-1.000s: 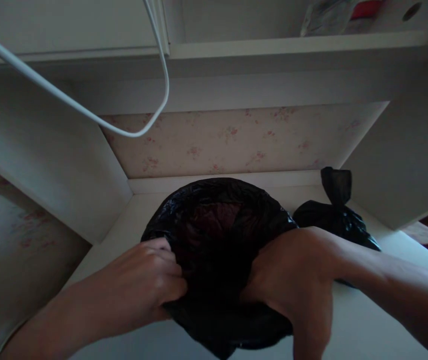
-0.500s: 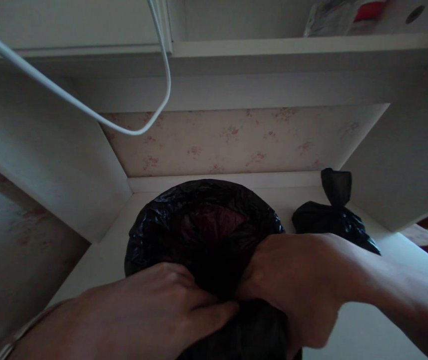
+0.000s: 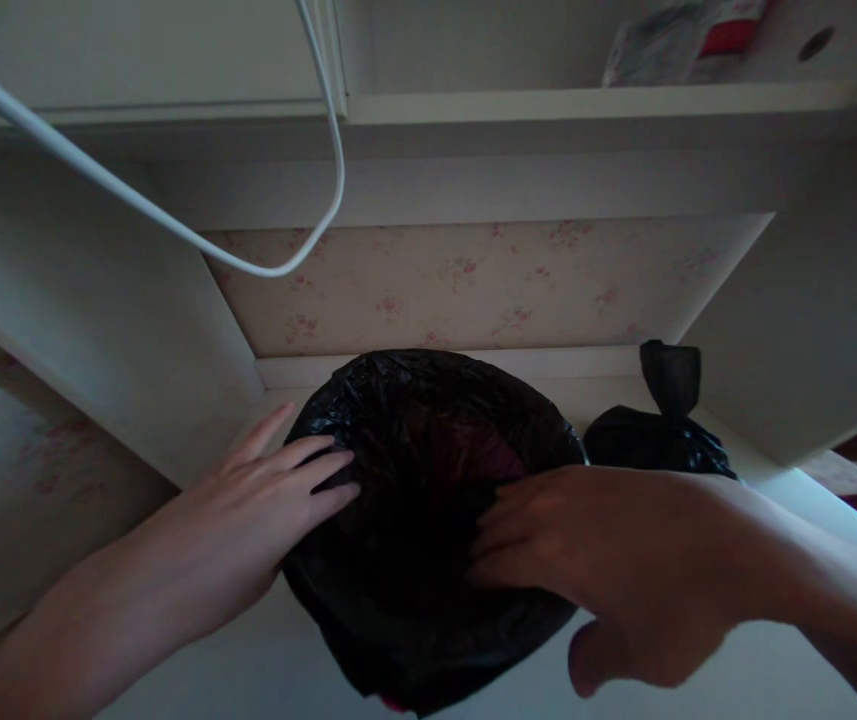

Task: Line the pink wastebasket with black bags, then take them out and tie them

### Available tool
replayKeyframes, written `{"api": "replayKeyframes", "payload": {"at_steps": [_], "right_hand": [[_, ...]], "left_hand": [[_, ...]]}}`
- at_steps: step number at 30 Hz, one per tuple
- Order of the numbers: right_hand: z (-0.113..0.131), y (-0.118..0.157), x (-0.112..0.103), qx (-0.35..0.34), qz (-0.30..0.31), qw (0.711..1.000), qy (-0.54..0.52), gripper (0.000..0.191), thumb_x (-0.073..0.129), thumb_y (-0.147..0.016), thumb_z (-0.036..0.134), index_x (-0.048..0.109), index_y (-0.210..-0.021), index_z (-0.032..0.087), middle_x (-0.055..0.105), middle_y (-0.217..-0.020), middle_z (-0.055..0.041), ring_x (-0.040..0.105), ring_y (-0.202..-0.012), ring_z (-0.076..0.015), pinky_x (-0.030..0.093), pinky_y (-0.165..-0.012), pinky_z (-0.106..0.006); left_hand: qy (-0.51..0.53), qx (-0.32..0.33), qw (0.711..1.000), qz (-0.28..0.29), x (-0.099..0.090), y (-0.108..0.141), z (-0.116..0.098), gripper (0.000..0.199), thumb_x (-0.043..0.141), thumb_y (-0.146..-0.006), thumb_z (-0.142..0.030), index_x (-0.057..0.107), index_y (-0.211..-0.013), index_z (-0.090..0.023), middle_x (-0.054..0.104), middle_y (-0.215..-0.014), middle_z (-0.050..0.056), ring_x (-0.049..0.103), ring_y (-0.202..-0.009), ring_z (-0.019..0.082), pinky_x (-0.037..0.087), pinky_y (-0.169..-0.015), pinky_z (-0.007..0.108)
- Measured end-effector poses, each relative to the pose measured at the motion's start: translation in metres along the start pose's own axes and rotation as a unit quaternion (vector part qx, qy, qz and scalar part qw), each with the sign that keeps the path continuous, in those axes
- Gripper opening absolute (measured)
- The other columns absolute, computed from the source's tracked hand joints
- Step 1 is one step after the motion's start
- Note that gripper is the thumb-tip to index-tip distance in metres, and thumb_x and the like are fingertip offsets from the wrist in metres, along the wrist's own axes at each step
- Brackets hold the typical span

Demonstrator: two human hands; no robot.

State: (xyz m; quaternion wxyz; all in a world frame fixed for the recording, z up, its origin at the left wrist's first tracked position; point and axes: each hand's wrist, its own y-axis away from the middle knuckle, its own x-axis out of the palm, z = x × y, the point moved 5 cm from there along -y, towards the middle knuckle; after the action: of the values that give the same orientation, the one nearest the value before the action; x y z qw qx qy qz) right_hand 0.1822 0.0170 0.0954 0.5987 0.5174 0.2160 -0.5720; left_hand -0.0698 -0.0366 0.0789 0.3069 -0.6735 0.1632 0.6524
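Observation:
A bin lined with a black plastic bag [image 3: 428, 630] stands on the white surface, its mouth facing me. Spread fingers of my left hand [image 3: 278, 505] rest over the left part of its rim. On the right side, my right hand [image 3: 585, 550] reaches over the rim with its fingers inside the mouth and its thumb outside. The fingertips are dim against the dark lining, and the bag's inside shows a reddish tint.
A knotted black bag [image 3: 660, 430] sits behind and to the right of the bin. White cable [image 3: 270, 270] hangs at upper left. Above is a shelf [image 3: 585, 103] with packages. White side panels [image 3: 818, 300] flank the surface.
My left hand has moved from the near rim to the left rim, and its fingers have spread. My right thumb has come away from the bag. The near side of the lining now shows more fully.

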Motion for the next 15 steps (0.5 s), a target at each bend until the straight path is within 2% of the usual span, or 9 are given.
{"api": "replayKeyframes", "payload": {"at_steps": [2, 4, 6, 8, 9, 11, 13, 15], "right_hand": [[-0.001, 0.000, -0.001, -0.023, -0.008, 1.000, 0.013, 0.086, 0.093, -0.071, 0.039, 0.061, -0.148, 0.020, 0.061, -0.152, -0.0167, 0.049, -0.147, -0.0366, 0.036, -0.121, -0.049], [-0.006, -0.004, 0.001, -0.011, 0.015, 0.999, 0.028, 0.105, 0.096, -0.065, 0.046, 0.050, -0.157, 0.021, 0.052, -0.159, -0.0213, 0.044, -0.150, -0.0415, 0.034, -0.121, -0.056], [-0.011, -0.011, 0.003, 0.017, 0.064, 0.997, 0.037, 0.109, 0.097, -0.061, 0.048, 0.051, -0.157, 0.021, 0.061, -0.150, -0.0218, 0.058, -0.136, -0.0423, 0.046, -0.110, -0.054], [-0.013, -0.019, 0.007, 0.040, 0.119, 0.992, 0.029, 0.095, 0.096, -0.060, 0.047, 0.063, -0.145, 0.020, 0.077, -0.124, -0.0156, 0.074, -0.108, -0.0357, 0.055, -0.089, -0.043], [-0.013, -0.021, 0.009, 0.050, 0.142, 0.988, 0.020, 0.082, 0.094, -0.061, 0.048, 0.072, -0.135, 0.020, 0.081, -0.108, -0.0111, 0.076, -0.092, -0.0311, 0.055, -0.078, -0.038], [-0.013, -0.025, 0.011, 0.060, 0.177, 0.982, 0.004, 0.059, 0.091, -0.061, 0.050, 0.081, -0.110, 0.019, 0.078, -0.080, -0.0040, 0.071, -0.068, -0.0238, 0.049, -0.063, -0.032], [-0.012, -0.024, 0.011, 0.064, 0.190, 0.980, -0.010, 0.049, 0.089, -0.062, 0.051, 0.083, -0.099, 0.018, 0.075, -0.071, -0.0015, 0.066, -0.058, -0.0207, 0.044, -0.056, -0.030], [-0.012, -0.019, 0.009, 0.063, 0.191, 0.979, -0.021, 0.050, 0.090, -0.063, 0.049, 0.082, -0.101, 0.018, 0.076, -0.074, -0.0026, 0.066, -0.059, -0.0209, 0.043, -0.054, -0.030]], "left_hand": [[0.002, 0.019, 1.000, 0.016, -0.003, 0.004, -0.022, 0.073, 0.063, -0.086, -0.011, 0.051, -0.154, -0.036, 0.064, -0.151, 0.003, 0.057, -0.142, 0.030, 0.016, -0.132, 0.060], [0.039, 0.073, 0.997, 0.005, -0.005, 0.001, -0.058, 0.068, 0.064, -0.093, -0.025, 0.045, -0.157, -0.033, 0.067, -0.147, 0.005, 0.062, -0.137, 0.030, 0.024, -0.131, 0.058], [0.077, 0.102, 0.992, -0.014, -0.003, -0.010, -0.090, 0.054, 0.052, -0.101, -0.019, 0.047, -0.154, -0.029, 0.074, -0.138, 0.004, 0.069, -0.126, 0.025, 0.037, -0.125, 0.048], [0.093, 0.082, 0.992, 0.021, 0.008, -0.026, -0.107, 0.048, 0.052, -0.104, -0.023, 0.049, -0.152, -0.024, 0.078, -0.129, 0.007, 0.076, -0.112, 0.025, 0.056, -0.106, 0.039], [0.096, 0.062, 0.992, 0.046, 0.013, -0.033, -0.109, 0.048, 0.057, -0.103, -0.028, 0.050, -0.150, -0.022, 0.079, -0.124, 0.008, 0.078, -0.103, 0.025, 0.061, -0.093, 0.037], [0.098, 0.022, 0.990, 0.097, 0.021, -0.045, -0.105, 0.046, 0.067, -0.098, -0.032, 0.058, -0.142, -0.021, 0.082, -0.111, 0.008, 0.079, -0.088, 0.026, 0.062, -0.074, 0.034], [0.101, 0.001, 0.986, 0.136, 0.023, -0.049, -0.094, 0.027, 0.068, -0.094, -0.020, 0.068, -0.121, -0.023, 0.081, -0.097, 0.003, 0.078, -0.080, 0.024, 0.060, -0.071, 0.034], [0.106, 0.006, 0.985, 0.139, 0.018, -0.047, -0.081, 0.021, 0.064, -0.089, -0.006, 0.072, -0.096, -0.024, 0.079, -0.084, 0.000, 0.077, -0.077, 0.023, 0.058, -0.072, 0.034]]}}
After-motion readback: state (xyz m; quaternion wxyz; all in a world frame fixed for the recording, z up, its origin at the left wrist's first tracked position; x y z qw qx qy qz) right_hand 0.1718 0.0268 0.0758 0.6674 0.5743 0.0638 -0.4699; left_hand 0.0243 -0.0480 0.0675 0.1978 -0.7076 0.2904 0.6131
